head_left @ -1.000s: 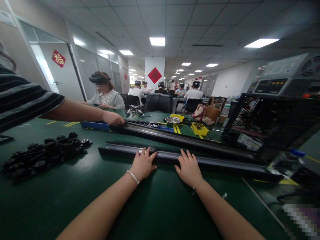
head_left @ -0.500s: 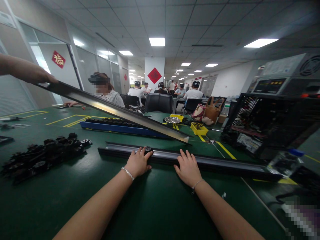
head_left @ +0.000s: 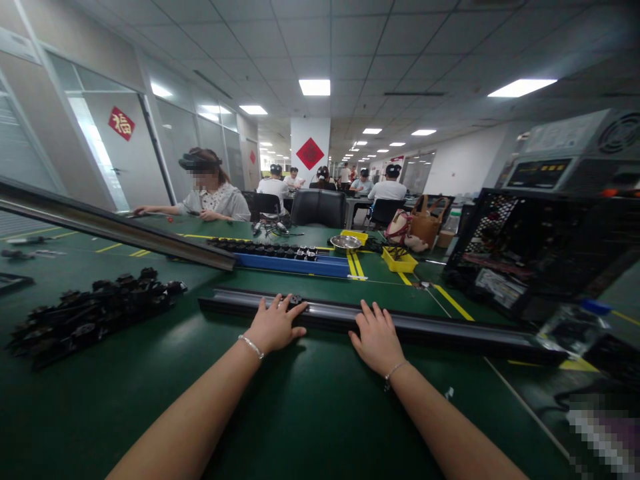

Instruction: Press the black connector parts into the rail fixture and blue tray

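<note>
A long black channel rail (head_left: 430,323) lies across the green table in front of me, its grey inner groove facing up. My left hand (head_left: 274,325) rests on its near edge with fingers spread. Just beyond those fingertips a small black part (head_left: 295,300) sits in the groove, partly hidden by them. Farther right, my right hand (head_left: 378,337) lies on the same rail, fingers stretched out. A second black rail (head_left: 150,235) slants down from the left edge of the view, apart from both my hands; whatever holds it is out of view.
A heap of black parts (head_left: 95,317) lies at left. Behind the rail stands a blue tray (head_left: 300,265) with rows of black parts. A metal bowl (head_left: 346,242) and a yellow bin (head_left: 399,260) are farther back. An open computer case (head_left: 493,250) and a clear container (head_left: 573,330) stand right.
The second rail was lifted from behind mine by another person's hand and carried left, uncovering the blue tray. My left hand slid slightly left with the small black part; my right hand stayed put.
</note>
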`<state>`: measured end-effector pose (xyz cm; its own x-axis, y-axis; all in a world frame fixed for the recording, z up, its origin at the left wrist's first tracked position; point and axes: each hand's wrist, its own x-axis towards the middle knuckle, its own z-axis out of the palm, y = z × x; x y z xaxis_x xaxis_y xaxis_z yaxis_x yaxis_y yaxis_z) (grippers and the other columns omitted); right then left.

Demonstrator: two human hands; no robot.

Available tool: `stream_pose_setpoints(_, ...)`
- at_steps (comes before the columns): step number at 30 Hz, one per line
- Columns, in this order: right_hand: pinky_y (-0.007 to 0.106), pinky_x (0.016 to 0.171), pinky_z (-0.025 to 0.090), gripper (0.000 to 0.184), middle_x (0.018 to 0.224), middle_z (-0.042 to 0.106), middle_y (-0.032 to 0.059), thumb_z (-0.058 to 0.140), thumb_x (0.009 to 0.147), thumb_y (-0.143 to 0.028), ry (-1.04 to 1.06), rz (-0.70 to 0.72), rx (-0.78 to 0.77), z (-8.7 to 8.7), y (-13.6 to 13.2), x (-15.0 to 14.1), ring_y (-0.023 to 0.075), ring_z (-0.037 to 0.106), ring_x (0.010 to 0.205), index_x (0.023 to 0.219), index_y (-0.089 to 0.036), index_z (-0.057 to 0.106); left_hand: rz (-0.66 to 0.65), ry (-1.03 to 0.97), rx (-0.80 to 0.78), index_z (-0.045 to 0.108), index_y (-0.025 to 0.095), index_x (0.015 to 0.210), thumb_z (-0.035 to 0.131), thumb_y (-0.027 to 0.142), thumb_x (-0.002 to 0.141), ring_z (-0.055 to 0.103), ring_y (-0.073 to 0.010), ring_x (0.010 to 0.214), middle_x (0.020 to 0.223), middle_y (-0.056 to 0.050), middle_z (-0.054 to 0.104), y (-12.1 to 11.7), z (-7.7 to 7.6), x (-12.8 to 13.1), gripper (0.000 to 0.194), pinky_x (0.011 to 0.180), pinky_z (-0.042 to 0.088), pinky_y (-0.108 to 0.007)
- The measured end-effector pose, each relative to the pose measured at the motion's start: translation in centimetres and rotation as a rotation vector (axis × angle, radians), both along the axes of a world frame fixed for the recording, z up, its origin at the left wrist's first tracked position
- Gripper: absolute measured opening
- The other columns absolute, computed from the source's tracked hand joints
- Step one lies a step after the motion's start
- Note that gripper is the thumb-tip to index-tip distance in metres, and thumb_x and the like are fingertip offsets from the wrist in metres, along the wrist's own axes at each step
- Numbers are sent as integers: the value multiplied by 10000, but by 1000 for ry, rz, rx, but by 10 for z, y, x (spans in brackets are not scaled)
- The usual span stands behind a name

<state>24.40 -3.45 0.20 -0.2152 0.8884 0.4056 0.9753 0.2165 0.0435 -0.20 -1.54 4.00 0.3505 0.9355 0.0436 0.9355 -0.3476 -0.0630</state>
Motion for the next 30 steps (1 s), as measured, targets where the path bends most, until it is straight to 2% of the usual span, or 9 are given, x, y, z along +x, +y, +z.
stream_pose_setpoints(5, 482, 1041, 211, 294, 1392, 408, 146, 453, 830, -352, -3, 1, 2, 1, -1, 0, 320, 310, 1298, 1008, -160, 587, 68, 11, -57, 280, 342, 1396, 345, 594, 833, 226, -334, 1345, 1461, -130, 297, 1, 7, -5, 621, 1024, 165, -608)
stream_pose_setpoints(17, 473, 1044, 213, 281, 1392, 411, 139, 468, 822, -346, -10, -6, 3, -1, 1, 0, 314, 314, 1296, 998, -159, 583, 169, 6, -229, 212, 359, 1413, 361, 582, 824, 202, -342, 1351, 1498, -118, 191, 7, 17, -24, 647, 1006, 237, -584)
stream_pose_setpoints(23, 488, 1036, 224, 279, 1393, 411, 136, 441, 842, -351, -16, -4, 1, -1, 2, 0, 309, 317, 1296, 997, -165, 580, 194, -3, -262, 215, 365, 1410, 364, 580, 822, 185, -354, 1353, 1499, -104, 188, 10, 19, -34, 644, 995, 229, -619)
stream_pose_setpoints(30, 496, 1031, 227, 256, 1385, 423, 137, 452, 845, -308, -47, -18, 4, -2, 3, 1, 326, 328, 1287, 997, -146, 579, 207, -4, -271, 217, 365, 1410, 379, 580, 817, 183, -351, 1354, 1497, -101, 192, 10, 21, -34, 651, 1001, 227, -614)
